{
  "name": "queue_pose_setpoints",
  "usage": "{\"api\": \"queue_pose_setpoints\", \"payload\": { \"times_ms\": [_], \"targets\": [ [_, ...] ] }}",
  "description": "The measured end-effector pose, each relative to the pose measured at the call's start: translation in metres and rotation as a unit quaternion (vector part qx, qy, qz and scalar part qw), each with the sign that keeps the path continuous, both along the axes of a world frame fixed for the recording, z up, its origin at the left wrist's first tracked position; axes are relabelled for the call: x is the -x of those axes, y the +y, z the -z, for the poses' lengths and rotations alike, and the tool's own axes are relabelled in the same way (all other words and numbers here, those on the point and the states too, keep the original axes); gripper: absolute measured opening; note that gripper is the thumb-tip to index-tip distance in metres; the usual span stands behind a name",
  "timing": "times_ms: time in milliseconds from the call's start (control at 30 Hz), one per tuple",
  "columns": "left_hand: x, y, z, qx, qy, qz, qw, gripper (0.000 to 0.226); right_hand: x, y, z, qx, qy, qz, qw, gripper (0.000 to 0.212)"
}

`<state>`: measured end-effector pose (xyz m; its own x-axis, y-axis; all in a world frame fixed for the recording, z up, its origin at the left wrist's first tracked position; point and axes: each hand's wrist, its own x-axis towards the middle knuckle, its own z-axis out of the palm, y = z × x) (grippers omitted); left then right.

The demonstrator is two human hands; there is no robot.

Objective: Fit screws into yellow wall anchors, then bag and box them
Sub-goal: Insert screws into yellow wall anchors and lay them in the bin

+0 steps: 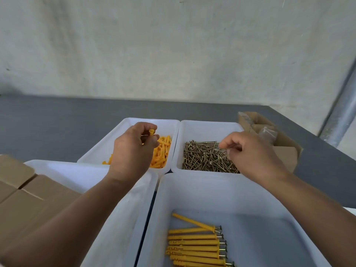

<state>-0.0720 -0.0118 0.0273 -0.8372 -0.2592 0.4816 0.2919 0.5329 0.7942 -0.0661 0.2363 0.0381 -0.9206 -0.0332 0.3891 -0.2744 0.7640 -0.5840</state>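
Plain brown cardboard boxes point(28, 199) sit at the left, and an open carton point(285, 143) behind the right hand point(250, 151). The left hand point(133, 149) pinches one yellow anchor point(151, 132) upright (collar end up) over the anchor bin point(127, 128). The right hand's curled fingers pinch a screw point(218, 160) in the screw bin point(210, 125). Fitted anchors point(194, 242), screw heads protruding, lie side by side in the near bin point(192, 189).

Grey table point(57, 122) against a pale wall point(173, 45); metal post point(342, 116) right
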Motion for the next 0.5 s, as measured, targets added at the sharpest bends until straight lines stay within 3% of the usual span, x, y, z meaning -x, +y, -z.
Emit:
{"api": "queue_pose_setpoints", "payload": {
  "times_ms": [133, 233, 367, 500],
  "targets": [
    [-0.006, 0.008, -0.005, -0.126, -0.050, 0.094, 0.986, 0.016, -0.004, -0.001, -0.007, 0.148, -0.005, -0.021, 0.989, 0.037],
    [-0.007, 0.015, -0.008, -0.111, -0.047, 0.115, 0.986, 0.015, -0.005, -0.004, -0.006, 0.238, -0.034, -0.052, 0.969, 0.033],
    [-0.008, 0.022, -0.017, -0.170, -0.038, 0.145, 0.974, 0.013, -0.003, -0.004, -0.007, 0.331, -0.047, -0.096, 0.938, 0.032],
    [-0.014, 0.029, -0.016, -0.190, -0.130, 0.216, 0.949, 0.012, -0.001, -0.004, -0.009, 0.399, -0.059, -0.144, 0.904, 0.033]
  ]
}}
